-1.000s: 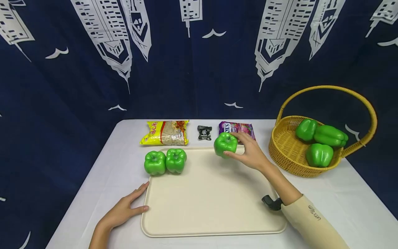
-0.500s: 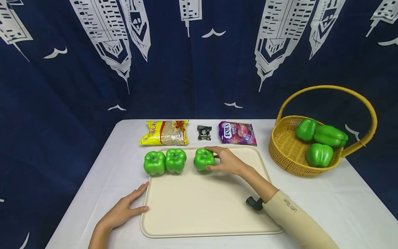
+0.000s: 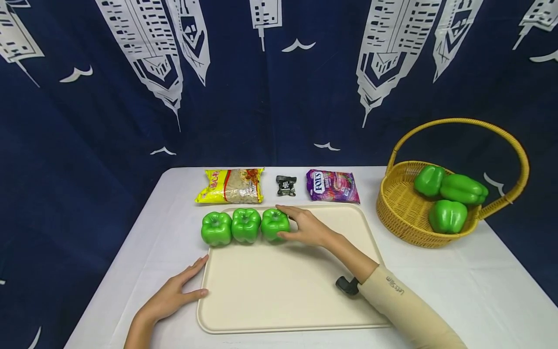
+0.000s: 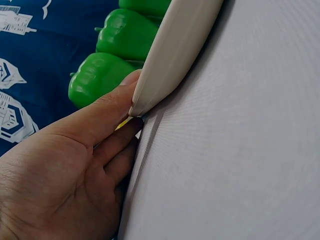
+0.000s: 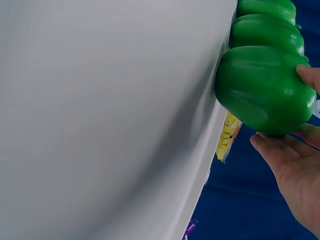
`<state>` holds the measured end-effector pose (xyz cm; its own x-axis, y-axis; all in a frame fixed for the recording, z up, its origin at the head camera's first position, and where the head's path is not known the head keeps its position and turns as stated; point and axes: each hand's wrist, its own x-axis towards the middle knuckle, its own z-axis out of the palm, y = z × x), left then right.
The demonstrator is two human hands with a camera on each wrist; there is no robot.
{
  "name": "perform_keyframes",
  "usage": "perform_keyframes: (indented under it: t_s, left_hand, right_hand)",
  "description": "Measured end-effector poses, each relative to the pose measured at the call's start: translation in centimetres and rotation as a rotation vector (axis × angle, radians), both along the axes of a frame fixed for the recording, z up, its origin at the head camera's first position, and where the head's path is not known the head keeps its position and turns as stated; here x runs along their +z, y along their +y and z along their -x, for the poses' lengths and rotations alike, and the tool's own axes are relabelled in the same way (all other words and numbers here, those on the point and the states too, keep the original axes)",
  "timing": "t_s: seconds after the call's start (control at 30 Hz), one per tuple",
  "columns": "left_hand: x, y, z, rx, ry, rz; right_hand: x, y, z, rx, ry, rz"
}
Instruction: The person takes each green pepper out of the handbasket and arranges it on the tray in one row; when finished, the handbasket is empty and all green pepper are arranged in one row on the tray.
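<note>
My right hand (image 3: 308,229) grips a green bell pepper (image 3: 272,224) at the far edge of the beige tray (image 3: 283,291). In the right wrist view, the thumb lies on one side of this bell pepper (image 5: 262,90) and the fingers on the other. Two more bell peppers, a middle one (image 3: 246,225) and a left one (image 3: 216,229), stand in line to its left; the leftmost sits at the tray's corner. My left hand (image 3: 167,296) lies at the tray's left side, fingers extended. Up close, its thumb touches the tray rim (image 4: 170,60).
At right stands a yellow wicker basket (image 3: 401,213) with a tall handle, holding three green bell peppers (image 3: 449,216). Behind the tray lie a yellow food bag (image 3: 231,186), a small black packet (image 3: 286,185) and a purple candy bag (image 3: 333,185). A navy curtain (image 3: 270,116) hangs behind.
My right hand has carried the bell pepper leftward and down from above the tray's far right part, to beside the other two. The left hand has stayed put.
</note>
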<state>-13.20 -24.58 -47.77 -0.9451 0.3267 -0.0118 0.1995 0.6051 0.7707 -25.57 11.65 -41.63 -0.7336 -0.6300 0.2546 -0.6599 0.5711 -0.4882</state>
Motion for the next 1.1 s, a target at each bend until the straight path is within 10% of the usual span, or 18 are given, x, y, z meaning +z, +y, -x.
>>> perform_keyframes:
  t_s: [0.7,1.1]
  left_hand:
    - [-0.1,0.1,0.0,0.007,-0.012,-0.018]
    - [-0.2,0.1,0.1,0.003,-0.01,-0.021]
  right_hand:
    - [0.3,0.7,-1.2,-0.036,-0.014,0.062]
    - [2.4,10.0,-2.8,-0.289,0.118,0.123]
